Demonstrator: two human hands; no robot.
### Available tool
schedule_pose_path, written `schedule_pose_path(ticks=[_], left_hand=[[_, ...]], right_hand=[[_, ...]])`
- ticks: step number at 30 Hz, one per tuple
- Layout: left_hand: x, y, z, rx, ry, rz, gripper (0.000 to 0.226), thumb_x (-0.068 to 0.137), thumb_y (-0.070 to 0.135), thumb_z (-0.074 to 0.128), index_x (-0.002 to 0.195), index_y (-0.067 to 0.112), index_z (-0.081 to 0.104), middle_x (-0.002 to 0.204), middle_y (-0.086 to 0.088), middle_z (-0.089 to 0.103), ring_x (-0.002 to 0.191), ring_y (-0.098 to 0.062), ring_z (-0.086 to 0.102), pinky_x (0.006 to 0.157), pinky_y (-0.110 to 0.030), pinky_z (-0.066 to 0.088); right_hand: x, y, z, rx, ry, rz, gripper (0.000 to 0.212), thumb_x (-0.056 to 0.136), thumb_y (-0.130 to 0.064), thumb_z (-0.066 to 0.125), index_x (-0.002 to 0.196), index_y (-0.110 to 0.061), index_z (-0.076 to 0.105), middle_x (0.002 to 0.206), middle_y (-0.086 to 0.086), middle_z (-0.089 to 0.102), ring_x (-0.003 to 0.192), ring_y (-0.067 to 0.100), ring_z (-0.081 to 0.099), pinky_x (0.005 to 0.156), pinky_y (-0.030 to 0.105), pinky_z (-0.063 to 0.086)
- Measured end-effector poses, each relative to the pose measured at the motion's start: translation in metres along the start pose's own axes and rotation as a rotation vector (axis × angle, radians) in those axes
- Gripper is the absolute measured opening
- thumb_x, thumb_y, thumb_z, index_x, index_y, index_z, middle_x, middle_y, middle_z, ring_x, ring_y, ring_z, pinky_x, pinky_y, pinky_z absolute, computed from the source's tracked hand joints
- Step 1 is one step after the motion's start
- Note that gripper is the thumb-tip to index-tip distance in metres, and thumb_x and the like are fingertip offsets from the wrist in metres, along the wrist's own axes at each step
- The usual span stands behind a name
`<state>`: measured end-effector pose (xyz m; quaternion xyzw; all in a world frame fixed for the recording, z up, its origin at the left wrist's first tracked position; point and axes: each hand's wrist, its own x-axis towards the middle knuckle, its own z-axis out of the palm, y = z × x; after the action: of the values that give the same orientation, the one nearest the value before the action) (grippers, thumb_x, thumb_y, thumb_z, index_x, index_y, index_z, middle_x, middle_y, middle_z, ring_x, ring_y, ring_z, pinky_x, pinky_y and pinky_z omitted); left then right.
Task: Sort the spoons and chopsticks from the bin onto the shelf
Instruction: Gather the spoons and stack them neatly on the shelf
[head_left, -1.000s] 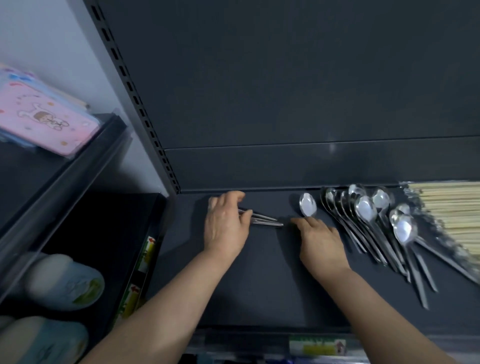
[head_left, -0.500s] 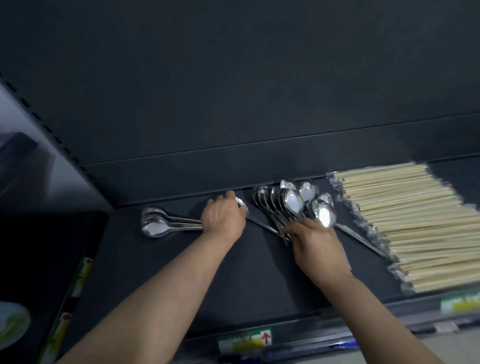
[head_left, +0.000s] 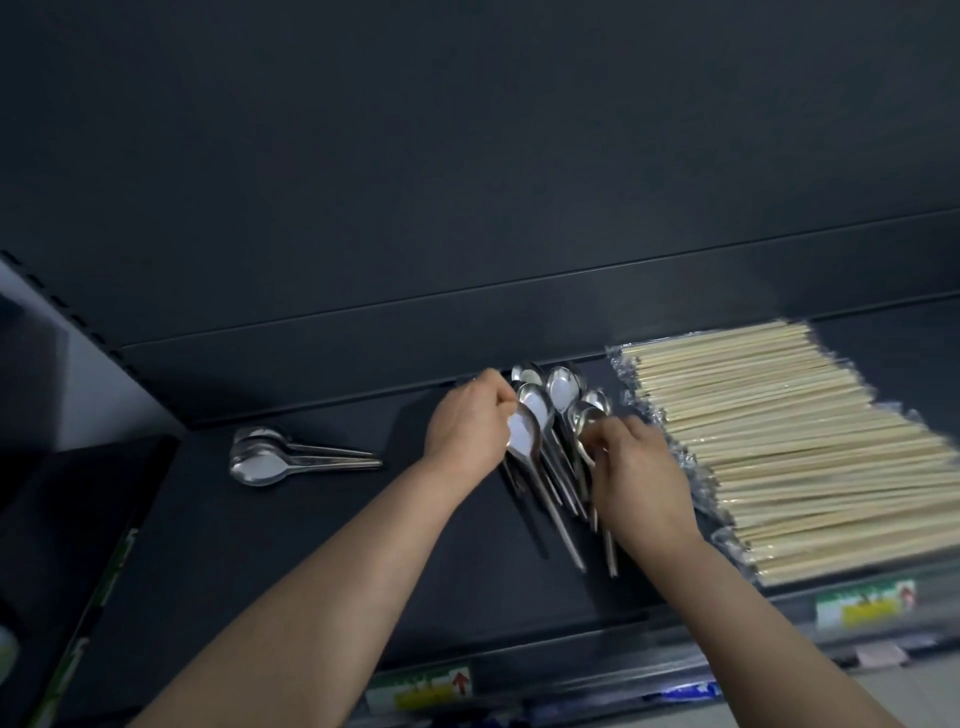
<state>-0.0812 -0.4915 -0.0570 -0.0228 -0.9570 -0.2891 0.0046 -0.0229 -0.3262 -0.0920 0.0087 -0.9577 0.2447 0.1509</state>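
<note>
On the dark shelf (head_left: 291, 551) a loose pile of steel spoons (head_left: 550, 410) lies in the middle, bowls toward the back wall. My left hand (head_left: 467, 426) curls its fingers on a spoon bowl at the pile's left side. My right hand (head_left: 634, 467) lies over the pile's right side, fingers curled around a spoon there. A small neat stack of spoons (head_left: 275, 457) lies apart to the left, handles pointing right. Wrapped bamboo chopsticks (head_left: 789, 441) fill the shelf's right part. No bin is in view.
The shelf's back wall (head_left: 467, 322) rises right behind the spoons. Price labels (head_left: 421, 688) sit on the front rail. Another dark shelf (head_left: 67, 519) adjoins on the left.
My left hand left the small stack at the left and moved right to the main pile. My right hand stayed on the pile. The view shifted right.
</note>
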Motion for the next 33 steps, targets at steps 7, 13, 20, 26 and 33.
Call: schedule_pose_path(ticks=[7, 13, 20, 26, 33], left_hand=[[0.007, 0.041, 0.050, -0.043, -0.064, 0.054, 0.027, 0.094, 0.021, 0.059, 0.120, 0.015, 0.060, 0.109, -0.007, 0.069, 0.107, -0.024, 0.060, 0.090, -0.035, 0.048], [0.017, 0.052, 0.063, 0.088, -0.084, 0.035, 0.035, 0.090, 0.028, 0.064, 0.122, 0.013, 0.059, 0.114, -0.008, 0.062, 0.107, -0.027, 0.058, 0.086, -0.034, 0.046], [0.021, 0.056, 0.066, 0.117, -0.114, -0.010, 0.028, 0.090, 0.034, 0.063, 0.111, 0.016, 0.061, 0.102, -0.003, 0.068, 0.098, -0.024, 0.062, 0.075, -0.032, 0.047], [0.026, 0.060, 0.066, 0.113, -0.155, 0.029, 0.048, 0.089, 0.034, 0.066, 0.131, 0.017, 0.053, 0.122, -0.003, 0.062, 0.115, -0.024, 0.057, 0.095, -0.038, 0.048], [0.028, 0.066, 0.073, 0.194, -0.174, 0.040, 0.020, 0.090, 0.035, 0.059, 0.096, 0.017, 0.066, 0.099, -0.003, 0.066, 0.094, -0.025, 0.061, 0.068, -0.032, 0.044]], right_hand=[[0.002, 0.025, -0.022, 0.195, -0.086, 0.182, 0.032, 0.094, -0.009, 0.048, 0.124, -0.010, 0.056, 0.118, 0.010, 0.065, 0.108, 0.031, 0.060, 0.087, 0.039, 0.048], [0.001, 0.027, -0.022, 0.169, -0.222, 0.133, 0.039, 0.092, -0.016, 0.054, 0.130, -0.013, 0.048, 0.117, 0.007, 0.065, 0.107, 0.026, 0.059, 0.078, 0.030, 0.041], [0.000, 0.026, -0.018, 0.194, -0.254, 0.110, 0.050, 0.090, -0.013, 0.055, 0.138, -0.019, 0.040, 0.106, 0.001, 0.063, 0.096, 0.018, 0.059, 0.068, 0.024, 0.038], [-0.001, 0.024, -0.014, 0.253, -0.271, 0.163, 0.071, 0.092, -0.009, 0.053, 0.151, -0.011, 0.013, 0.140, 0.008, 0.046, 0.126, 0.023, 0.048, 0.093, 0.028, 0.042], [-0.002, 0.035, -0.019, 0.311, -0.261, 0.166, 0.061, 0.093, -0.002, 0.046, 0.148, -0.012, 0.023, 0.131, 0.011, 0.054, 0.116, 0.024, 0.053, 0.075, 0.014, 0.032]])
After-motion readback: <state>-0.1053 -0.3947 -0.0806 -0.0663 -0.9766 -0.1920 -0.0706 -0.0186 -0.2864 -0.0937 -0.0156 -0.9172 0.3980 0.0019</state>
